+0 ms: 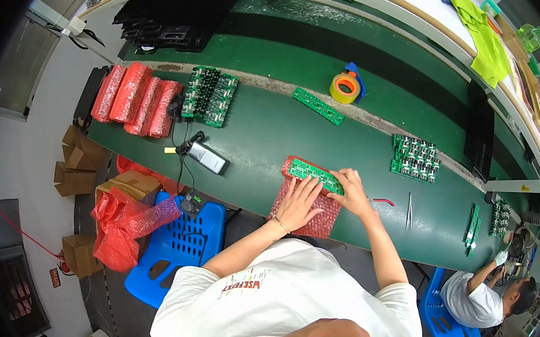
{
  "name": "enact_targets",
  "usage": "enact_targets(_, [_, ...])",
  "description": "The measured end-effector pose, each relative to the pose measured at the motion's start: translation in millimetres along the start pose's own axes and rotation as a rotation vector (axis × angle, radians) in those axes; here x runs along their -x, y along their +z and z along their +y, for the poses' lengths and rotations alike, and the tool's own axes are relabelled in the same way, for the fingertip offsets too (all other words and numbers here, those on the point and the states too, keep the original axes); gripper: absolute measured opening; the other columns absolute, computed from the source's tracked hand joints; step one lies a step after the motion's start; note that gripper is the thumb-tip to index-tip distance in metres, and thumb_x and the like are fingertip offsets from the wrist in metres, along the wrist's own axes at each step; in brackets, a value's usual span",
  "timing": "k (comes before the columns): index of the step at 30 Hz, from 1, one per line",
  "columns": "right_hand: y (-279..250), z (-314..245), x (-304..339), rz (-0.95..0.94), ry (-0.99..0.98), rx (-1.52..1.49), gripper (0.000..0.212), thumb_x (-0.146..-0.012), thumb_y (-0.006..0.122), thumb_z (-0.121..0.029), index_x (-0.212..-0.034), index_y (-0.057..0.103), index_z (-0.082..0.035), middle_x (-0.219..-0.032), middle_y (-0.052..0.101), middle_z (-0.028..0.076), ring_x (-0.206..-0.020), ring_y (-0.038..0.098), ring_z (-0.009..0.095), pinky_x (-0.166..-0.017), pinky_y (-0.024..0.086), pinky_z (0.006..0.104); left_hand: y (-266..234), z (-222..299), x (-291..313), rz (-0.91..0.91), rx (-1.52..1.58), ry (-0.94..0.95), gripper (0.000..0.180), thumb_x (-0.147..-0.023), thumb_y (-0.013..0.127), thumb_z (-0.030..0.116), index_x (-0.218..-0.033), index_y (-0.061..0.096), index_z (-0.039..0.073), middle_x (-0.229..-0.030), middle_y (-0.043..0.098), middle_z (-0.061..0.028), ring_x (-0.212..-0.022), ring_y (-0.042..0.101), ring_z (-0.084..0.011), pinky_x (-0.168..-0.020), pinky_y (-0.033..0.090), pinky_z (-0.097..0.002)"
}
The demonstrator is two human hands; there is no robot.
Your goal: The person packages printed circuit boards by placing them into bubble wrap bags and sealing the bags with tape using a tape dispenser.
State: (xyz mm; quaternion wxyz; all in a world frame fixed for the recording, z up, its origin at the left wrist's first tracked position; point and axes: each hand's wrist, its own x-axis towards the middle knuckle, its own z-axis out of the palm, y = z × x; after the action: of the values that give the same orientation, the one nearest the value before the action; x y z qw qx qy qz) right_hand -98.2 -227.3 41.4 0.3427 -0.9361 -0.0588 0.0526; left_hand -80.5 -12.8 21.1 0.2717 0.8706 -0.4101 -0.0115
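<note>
A long green circuit board (307, 171) lies on a sheet of red bubble wrap (322, 224) at the table's near edge, with the wrap showing beyond its far side. My left hand (299, 205) rests on the wrap with its fingers stretched out, the tips touching the board's near edge. At the board's right end, my right hand (353, 193) grips its corner between curled fingers and thumb; part of that end is hidden.
Red bubble-wrapped bundles (135, 98) and stacked circuit boards (210, 96) lie at left. Beyond my hands are a single board (318, 105) and a tape dispenser (347, 85). Tweezers (409, 210) and more boards (415, 158) lie at right. A co-worker (480, 299) sits far right.
</note>
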Motion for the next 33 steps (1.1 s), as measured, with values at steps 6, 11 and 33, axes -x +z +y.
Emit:
enact_targets(6, [-4.3, 44.2, -41.1, -0.329, 0.142, -0.512, 0.067, -0.07, 0.075, -0.023, -0.13, 0.05, -0.007, -0.119, 0.051, 0.015, -0.103, 0.051, 0.03, -0.091, 0.042, 0.0351, 9.3, 0.6, 18.9, -0.028, -0.065, 0.022, 0.065, -0.086, 0.058, 0.036, -0.139, 0.039, 0.003, -0.143, 0.038, -0.0154, -0.137, 0.03, -0.0322, -0.113, 0.017, -0.0532])
enact_targets(11, [24.4, 20.5, -42.8, -0.463, 0.108, -0.346, 0.08, -0.067, 0.075, -0.029, -0.137, 0.042, -0.009, -0.123, 0.052, 0.017, -0.105, 0.053, 0.034, -0.091, 0.043, 0.0382, 30.0, -19.9, 68.4, -0.094, -0.164, 0.131, 0.062, -0.088, 0.055, 0.034, -0.14, 0.039, 0.004, -0.146, 0.035, -0.014, -0.137, 0.028, -0.0312, -0.113, 0.016, -0.055])
enact_targets(33, [38.8, 17.6, -50.8, 0.301, -0.174, 0.59, 0.078, -0.066, 0.07, -0.025, -0.138, 0.042, -0.015, -0.133, 0.044, 0.011, -0.118, 0.044, 0.031, -0.101, 0.032, 0.0443, 56.6, -60.7, 18.6, -0.24, -0.077, 0.016, 0.054, -0.085, 0.051, 0.018, -0.138, 0.042, 0.008, -0.147, 0.035, -0.0114, -0.139, 0.028, -0.0279, -0.114, 0.02, -0.0455])
